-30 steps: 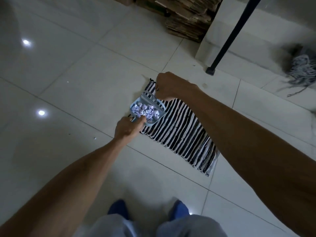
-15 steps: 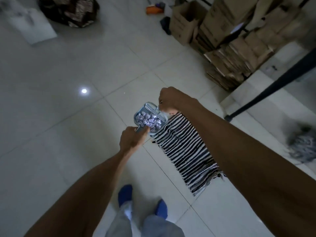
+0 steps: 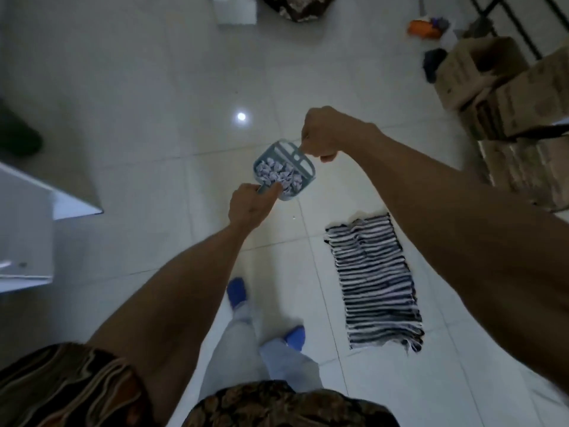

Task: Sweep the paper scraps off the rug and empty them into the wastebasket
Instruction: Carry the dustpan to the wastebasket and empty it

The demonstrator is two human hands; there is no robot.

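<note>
Paper scraps (image 3: 278, 177), small, crumpled and pale with a lilac tint, are heaped in a small blue-grey dustpan (image 3: 291, 195) that is held in the air over the white tiled floor (image 3: 154, 87), just above the middle of the frame. The scraps fill the near half of the pan; white slots are seen in its far half.

The short handle at the pan's lower left is gripped by the left hand (image 3: 249, 208), fingers wrapped round it and the thumb laid along the pan's edge. The right hand (image 3: 323, 134) is closed into a tight fist at the pan's upper right corner, and a thin pale piece there appears to be pinched by it. Whether that piece belongs to the pan or to a small brush cannot be told through the blur.

The striped black-and-white rug (image 3: 375, 282) is spread flat on the tiles at the lower right of centre, well apart from the pan, its fringed end frayed. No scraps can be made out on it.

Cardboard boxes (image 3: 492, 87) are stacked at the upper right. A white piece of furniture (image 3: 24, 229) is cut off by the left edge. Two blue shoes (image 3: 236, 291) and pale trousers (image 3: 234, 349) are seen below the arms.
</note>
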